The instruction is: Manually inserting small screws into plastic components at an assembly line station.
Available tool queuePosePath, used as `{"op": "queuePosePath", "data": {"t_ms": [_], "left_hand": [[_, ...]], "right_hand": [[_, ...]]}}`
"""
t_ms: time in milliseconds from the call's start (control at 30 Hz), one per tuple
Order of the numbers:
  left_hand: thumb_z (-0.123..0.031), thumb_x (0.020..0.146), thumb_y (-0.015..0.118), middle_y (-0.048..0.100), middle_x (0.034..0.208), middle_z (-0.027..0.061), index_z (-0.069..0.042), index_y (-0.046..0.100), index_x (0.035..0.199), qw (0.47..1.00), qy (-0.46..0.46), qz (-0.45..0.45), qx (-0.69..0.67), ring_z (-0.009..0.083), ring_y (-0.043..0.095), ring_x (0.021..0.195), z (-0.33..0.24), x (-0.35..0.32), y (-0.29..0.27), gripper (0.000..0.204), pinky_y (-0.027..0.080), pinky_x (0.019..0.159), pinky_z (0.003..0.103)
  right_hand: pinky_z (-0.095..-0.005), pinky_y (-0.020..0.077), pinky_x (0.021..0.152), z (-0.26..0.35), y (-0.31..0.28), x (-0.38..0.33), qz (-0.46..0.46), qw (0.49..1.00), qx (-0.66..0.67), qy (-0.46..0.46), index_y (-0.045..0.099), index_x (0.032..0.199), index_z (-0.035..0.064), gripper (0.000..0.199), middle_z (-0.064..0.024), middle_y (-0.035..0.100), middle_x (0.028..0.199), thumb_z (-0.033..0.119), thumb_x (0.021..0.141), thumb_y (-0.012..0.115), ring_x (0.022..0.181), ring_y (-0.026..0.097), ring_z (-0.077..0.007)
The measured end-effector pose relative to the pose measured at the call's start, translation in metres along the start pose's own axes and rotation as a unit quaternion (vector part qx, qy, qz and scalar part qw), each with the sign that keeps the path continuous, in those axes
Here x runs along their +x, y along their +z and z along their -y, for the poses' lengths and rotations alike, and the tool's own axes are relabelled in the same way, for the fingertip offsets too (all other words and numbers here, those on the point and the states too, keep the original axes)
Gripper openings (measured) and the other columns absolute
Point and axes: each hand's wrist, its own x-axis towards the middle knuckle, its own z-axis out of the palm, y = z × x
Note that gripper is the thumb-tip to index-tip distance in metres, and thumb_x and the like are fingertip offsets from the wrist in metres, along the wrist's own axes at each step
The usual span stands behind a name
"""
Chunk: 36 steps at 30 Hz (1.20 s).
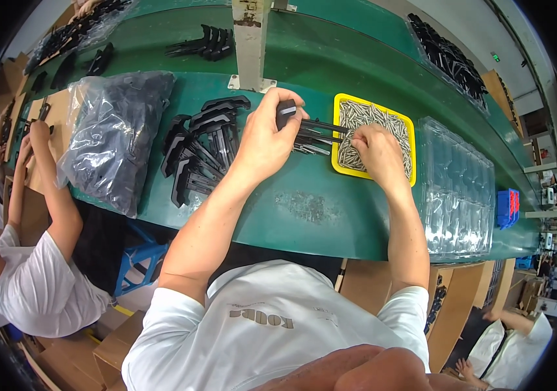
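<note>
Here, the left hand [268, 133] is closed around the blocky end of a black part [285, 112], holding it above the green table [291, 238]; dark slim rods reach from that hand toward a yellow tray [354, 173], and how many belong to the held part I cannot tell; the right hand [379, 150] is over the tray, its fingers bunched narrowly near the rod ends; whether they pinch anything I cannot tell; small silvery metal pieces [356, 112] fill the tray.

To the left of the left hand lies a pile of similar black parts [206, 146]; beyond it sits a clear plastic bag [112, 130] of dark pieces; just right of the yellow tray lie clear moulded plastic trays [457, 189]; a pale post [250, 45] stands behind the left hand; at far left, a co-worker in a white shirt [50, 274] works at the same bench.
</note>
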Motion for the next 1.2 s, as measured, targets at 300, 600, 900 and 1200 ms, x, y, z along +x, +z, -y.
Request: {"op": "queuePosePath", "data": {"t_ms": [300,600,900,1200], "left_hand": [[0.002,0.096,0.059,0.071,0.100,0.0083,-0.004,0.055,0.113,1.000,0.028,-0.004,0.005,0.0124,0.058,0.071,0.003,-0.002,0.004,0.019,0.050,0.062,0.026],[0.013,0.085,0.056,0.070,0.099,0.0084,-0.004,0.055,0.102,0.984,0.171,0.000,0.053,0.0175,0.060,0.079,0.008,-0.005,0.011,0.024,0.051,0.072,0.032],[0.016,0.074,0.057,0.070,0.098,0.0092,-0.005,0.056,0.095,0.965,0.238,-0.012,0.107,0.0233,0.062,0.080,0.005,-0.005,0.009,0.030,0.053,0.075,0.033],[0.012,0.070,0.060,0.066,0.090,0.0062,-0.006,0.060,0.100,0.962,0.248,-0.005,0.114,0.0273,0.062,0.078,0.006,-0.007,0.010,0.036,0.051,0.074,0.035]], "right_hand": [[-0.0315,0.0497,0.069,0.028,-0.026,-0.002,-0.044,0.984,0.141,0.104,0.073,0.098,0.0018,0.008,-0.0068,0.069,0.089,0.003,0.092,0.068,0.074,0.059,-0.0184],[-0.0315,0.0505,0.068,0.071,-0.005,-0.003,-0.205,0.953,0.143,-0.172,0.072,0.100,0.0032,0.017,-0.0067,0.067,0.092,-0.003,0.084,0.071,0.074,0.059,-0.0206],[-0.0334,0.0515,0.070,0.074,0.008,-0.002,-0.271,0.937,0.060,-0.213,0.071,0.098,0.0056,0.018,-0.0056,0.067,0.090,-0.003,0.082,0.073,0.076,0.059,-0.0212],[-0.0323,0.0490,0.068,0.072,0.009,-0.005,-0.219,0.953,0.165,-0.127,0.073,0.094,0.0055,0.012,-0.0047,0.067,0.090,0.000,0.083,0.076,0.075,0.058,-0.0210]]}}
